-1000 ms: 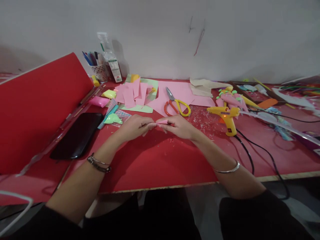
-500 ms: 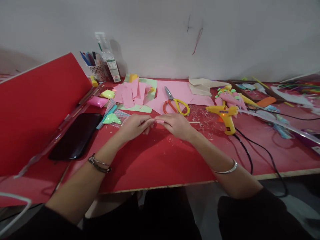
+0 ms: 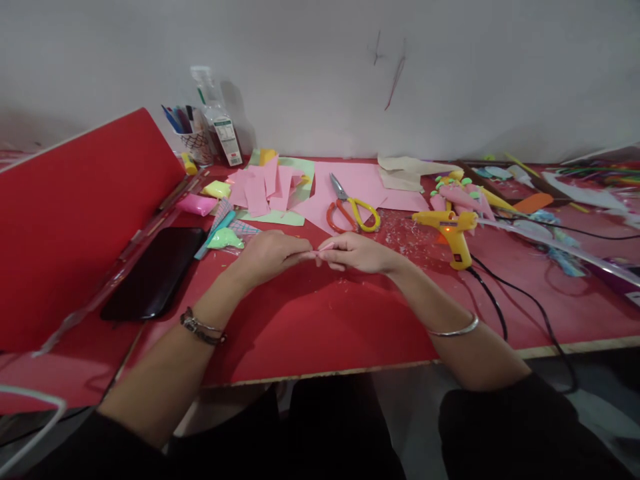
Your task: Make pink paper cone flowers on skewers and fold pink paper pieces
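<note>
Pink paper piece pinched between left hand (and right hand)

White label on the clear bottle beside the pen cup, print too small to read, no other legible text

A: Illumination is dim and even, falling from above and somewhat in front; the hands cast soft shadows toward the viewer on the red worktop.

B: The bottle throws a blurred shadow rightward on the wall. Wide-angle distortion bows the worktop edge, and corners darken. Fine detail is soft and grainy throughout; no glare appears.
</note>
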`<state>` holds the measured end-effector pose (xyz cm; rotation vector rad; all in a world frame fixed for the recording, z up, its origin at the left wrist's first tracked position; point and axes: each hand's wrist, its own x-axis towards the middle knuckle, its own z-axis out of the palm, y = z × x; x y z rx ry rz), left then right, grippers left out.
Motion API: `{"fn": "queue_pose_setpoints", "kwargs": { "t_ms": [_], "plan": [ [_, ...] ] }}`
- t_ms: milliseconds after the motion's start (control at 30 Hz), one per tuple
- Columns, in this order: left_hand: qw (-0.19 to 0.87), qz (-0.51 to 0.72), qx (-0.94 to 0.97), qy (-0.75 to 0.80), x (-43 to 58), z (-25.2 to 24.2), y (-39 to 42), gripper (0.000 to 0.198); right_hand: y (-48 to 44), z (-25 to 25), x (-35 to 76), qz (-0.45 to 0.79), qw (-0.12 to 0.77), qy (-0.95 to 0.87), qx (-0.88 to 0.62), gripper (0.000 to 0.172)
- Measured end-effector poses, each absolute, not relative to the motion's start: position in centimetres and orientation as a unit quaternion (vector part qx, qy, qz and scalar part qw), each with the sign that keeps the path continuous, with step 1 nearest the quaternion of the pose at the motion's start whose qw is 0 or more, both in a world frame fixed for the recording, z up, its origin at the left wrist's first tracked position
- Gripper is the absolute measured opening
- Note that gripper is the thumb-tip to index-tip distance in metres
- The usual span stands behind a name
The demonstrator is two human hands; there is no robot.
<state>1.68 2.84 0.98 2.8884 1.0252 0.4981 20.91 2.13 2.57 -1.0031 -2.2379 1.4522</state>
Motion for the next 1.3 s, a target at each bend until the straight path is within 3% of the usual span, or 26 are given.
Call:
{"fn": "queue_pose_setpoints", "kwargs": {
  "t_ms": [167,367,500,667,800,933,1067,1167,1300],
  "plan": [
    [0.112,0.192,0.907,0.359,1.6,0.9,3.0,0.044,1.9,2.2,20.4,0.438,0.175,-0.806,-0.359,0.023],
    [0.176,0.232,0.872,0.394,1.8,1.1,2.7,0.037,2.0,1.7,19.8,0.203,0.178,-0.887,-0.375,0.026],
    [0.305,0.236,0.812,0.438,2.1,1.3,2.5,0.036,1.8,1.8,19.3,0.054,0.110,-0.897,-0.424,0.032],
    [0.464,0.215,0.725,0.461,2.3,1.4,2.4,0.037,1.6,1.9,18.9,-0.029,0.108,-0.901,-0.420,0.035],
    [0.353,0.230,0.787,0.451,2.3,1.3,2.5,0.037,1.8,1.9,19.3,0.046,0.116,-0.886,-0.447,0.032],
    [0.130,0.241,0.881,0.385,2.2,1.0,2.8,0.031,2.1,2.1,20.4,0.295,0.164,-0.850,-0.405,0.030],
    [-0.003,0.186,0.916,0.356,2.0,1.0,2.9,0.036,2.3,2.4,21.2,0.486,0.132,-0.781,-0.368,0.030],
    [-0.037,0.170,0.917,0.360,1.9,1.0,2.8,0.041,2.1,2.5,21.1,0.504,0.125,-0.770,-0.370,0.027],
    [0.037,0.174,0.909,0.376,1.9,1.0,2.7,0.043,2.0,2.5,20.8,0.431,0.135,-0.805,-0.384,0.028]
  ]
}}
